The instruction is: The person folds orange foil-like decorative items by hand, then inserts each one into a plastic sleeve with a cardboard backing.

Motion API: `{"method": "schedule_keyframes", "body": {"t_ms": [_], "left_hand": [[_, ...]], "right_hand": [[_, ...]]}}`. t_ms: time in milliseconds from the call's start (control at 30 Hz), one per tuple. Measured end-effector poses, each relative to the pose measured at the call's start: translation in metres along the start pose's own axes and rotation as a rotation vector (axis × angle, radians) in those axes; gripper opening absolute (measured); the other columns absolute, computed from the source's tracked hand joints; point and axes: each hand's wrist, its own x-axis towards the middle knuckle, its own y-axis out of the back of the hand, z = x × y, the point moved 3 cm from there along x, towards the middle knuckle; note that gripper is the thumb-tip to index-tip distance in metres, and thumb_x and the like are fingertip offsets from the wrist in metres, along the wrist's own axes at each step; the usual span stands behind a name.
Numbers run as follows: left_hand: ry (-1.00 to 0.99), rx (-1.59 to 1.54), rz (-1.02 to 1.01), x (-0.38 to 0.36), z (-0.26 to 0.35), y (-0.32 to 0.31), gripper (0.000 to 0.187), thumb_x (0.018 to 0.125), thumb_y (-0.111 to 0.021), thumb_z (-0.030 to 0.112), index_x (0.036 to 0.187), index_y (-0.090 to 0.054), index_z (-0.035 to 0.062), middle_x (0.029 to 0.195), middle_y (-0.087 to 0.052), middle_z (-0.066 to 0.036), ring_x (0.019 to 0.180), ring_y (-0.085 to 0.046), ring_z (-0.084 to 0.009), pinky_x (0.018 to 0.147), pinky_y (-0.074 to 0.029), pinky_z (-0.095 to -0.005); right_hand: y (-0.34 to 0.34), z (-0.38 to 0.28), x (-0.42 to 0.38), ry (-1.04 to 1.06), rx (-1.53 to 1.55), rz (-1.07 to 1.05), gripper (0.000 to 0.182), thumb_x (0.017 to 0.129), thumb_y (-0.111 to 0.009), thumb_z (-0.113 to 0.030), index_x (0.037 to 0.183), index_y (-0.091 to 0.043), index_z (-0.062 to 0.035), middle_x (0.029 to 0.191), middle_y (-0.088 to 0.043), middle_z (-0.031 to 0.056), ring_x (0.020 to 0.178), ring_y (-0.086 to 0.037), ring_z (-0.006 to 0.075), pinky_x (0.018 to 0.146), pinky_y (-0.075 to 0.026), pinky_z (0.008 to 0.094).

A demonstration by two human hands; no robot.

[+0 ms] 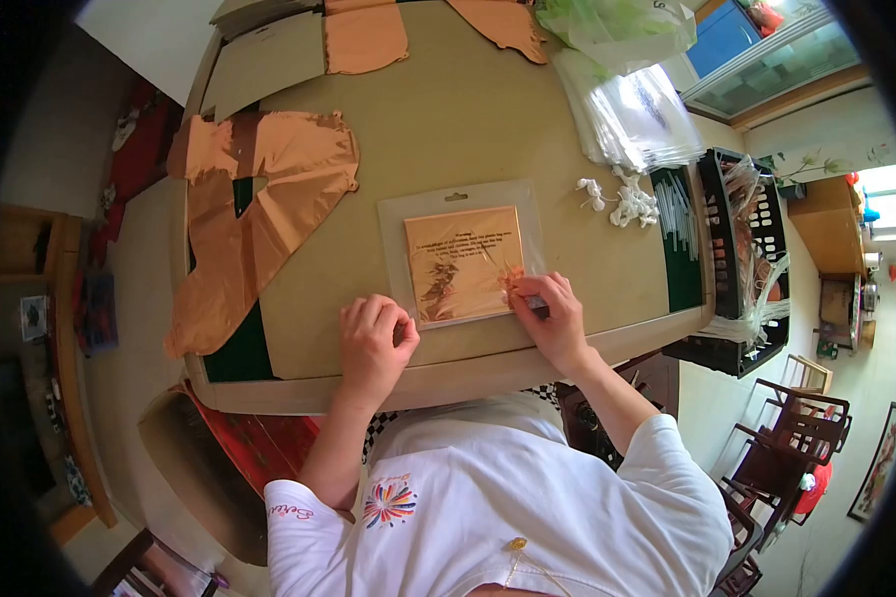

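A clear plastic bag (392, 234) with a hang hole lies flat before me on the table. Inside it is a folded copper-coloured foil sheet (468, 254), with printed warning text showing over it. My right hand (553, 323) pinches the bag near its lower right edge. Beside the lower left corner, my left hand (376, 338) is closed with its fingers curled; whether anything is in them is hidden. Toward the left lies a crumpled copper foil balloon (259, 214), spread out flat and uninflated.
Grey-brown card sheets (269, 65) and more copper foil (366, 38) lie at the far left. Clear bags (637, 119), white string bundles (634, 199) and thin white sticks (675, 214) sit at the right. A black crate (732, 259) stands by the table's right edge.
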Motion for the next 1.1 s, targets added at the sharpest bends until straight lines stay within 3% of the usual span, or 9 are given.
{"method": "schedule_keyframes", "body": {"t_ms": [400, 600, 700, 733, 800, 867, 967, 1000, 1100], "left_hand": [[0.016, 0.093, 0.026, 0.000, 0.000, -0.006, 0.025, 0.070, -0.069, 0.006, 0.084, -0.050, 0.0111, 0.081, -0.052, -0.003, 0.079, -0.053, -0.0241, 0.071, -0.040, -0.0392], [0.062, 0.013, 0.051, -0.002, -0.004, -0.007, 0.031, 0.073, -0.067, 0.001, 0.093, -0.046, 0.0095, 0.087, -0.051, -0.007, 0.080, -0.054, -0.0271, 0.072, -0.041, -0.0408], [0.091, -0.063, 0.063, -0.002, -0.011, -0.011, 0.030, 0.074, -0.064, -0.003, 0.095, -0.045, 0.0077, 0.089, -0.050, -0.010, 0.081, -0.054, -0.0305, 0.070, -0.044, -0.0420], [0.112, -0.089, 0.059, -0.002, -0.011, -0.012, 0.029, 0.075, -0.064, -0.004, 0.094, -0.045, 0.0070, 0.090, -0.050, -0.011, 0.081, -0.054, -0.0317, 0.069, -0.044, -0.0421], [0.122, -0.116, 0.052, -0.002, -0.011, -0.012, 0.028, 0.076, -0.062, -0.006, 0.094, -0.045, 0.0060, 0.090, -0.050, -0.012, 0.081, -0.055, -0.0332, 0.067, -0.045, -0.0423], [0.099, -0.119, 0.056, -0.001, -0.010, -0.010, 0.027, 0.076, -0.061, -0.007, 0.094, -0.045, 0.0053, 0.091, -0.049, -0.013, 0.080, -0.055, -0.0339, 0.065, -0.046, -0.0423], [0.091, -0.092, 0.051, 0.000, -0.007, -0.009, 0.025, 0.077, -0.060, -0.007, 0.093, -0.045, 0.0049, 0.091, -0.049, -0.013, 0.081, -0.055, -0.0341, 0.067, -0.046, -0.0421], [0.095, -0.094, 0.053, 0.000, -0.008, -0.010, 0.025, 0.077, -0.060, -0.007, 0.093, -0.045, 0.0049, 0.092, -0.049, -0.013, 0.081, -0.055, -0.0340, 0.067, -0.046, -0.0421], [0.100, -0.097, 0.063, -0.001, -0.009, -0.013, 0.026, 0.076, -0.060, -0.007, 0.094, -0.045, 0.0048, 0.092, -0.050, -0.013, 0.082, -0.055, -0.0337, 0.068, -0.046, -0.0421]], "right_hand": [[-0.004, 0.002, 0.005, 0.000, -0.157, 0.026, 0.033, 0.076, -0.064, 0.002, 0.107, -0.058, -0.0065, 0.088, -0.059, 0.0081, 0.083, -0.053, 0.0290, 0.076, -0.044, 0.0402], [0.019, 0.022, 0.005, 0.025, -0.373, 0.134, 0.032, 0.075, -0.060, 0.004, 0.106, -0.060, -0.0067, 0.099, -0.057, 0.0112, 0.094, -0.053, 0.0322, 0.081, -0.045, 0.0406], [0.014, 0.005, 0.004, -0.026, -0.323, 0.221, 0.032, 0.075, -0.059, 0.004, 0.105, -0.061, -0.0058, 0.104, -0.056, 0.0132, 0.100, -0.052, 0.0332, 0.086, -0.045, 0.0410], [-0.003, 0.000, -0.005, -0.121, -0.075, 0.116, 0.038, 0.072, -0.061, 0.005, 0.108, -0.061, -0.0049, 0.111, -0.057, 0.0139, 0.105, -0.052, 0.0337, 0.091, -0.045, 0.0421], [-0.033, -0.038, -0.014, 0.197, 0.015, -0.114, 0.041, 0.072, -0.061, 0.000, 0.113, -0.061, -0.0032, 0.121, -0.055, 0.0150, 0.117, -0.049, 0.0334, 0.100, -0.041, 0.0445], [-0.060, -0.068, -0.021, 0.304, -0.101, -0.301, 0.041, 0.084, -0.057, -0.006, 0.125, -0.056, -0.0032, 0.136, -0.049, 0.0141, 0.130, -0.042, 0.0281, 0.109, -0.033, 0.0440], [-0.073, -0.061, -0.028, 0.319, -0.262, -0.318, 0.051, 0.078, -0.059, -0.014, 0.128, -0.054, -0.0025, 0.139, -0.046, 0.0142, 0.136, -0.036, 0.0271, 0.116, -0.022, 0.0456], [-0.063, -0.056, -0.028, 0.272, -0.308, -0.321, 0.053, 0.083, -0.058, -0.016, 0.134, -0.050, -0.0042, 0.144, -0.043, 0.0120, 0.138, -0.034, 0.0250, 0.116, -0.022, 0.0447], [-0.031, -0.026, -0.036, 0.143, -0.410, -0.284, 0.048, 0.088, -0.057, -0.017, 0.134, -0.050, -0.0047, 0.145, -0.043, 0.0100, 0.138, -0.035, 0.0238, 0.115, -0.024, 0.0444]]}}
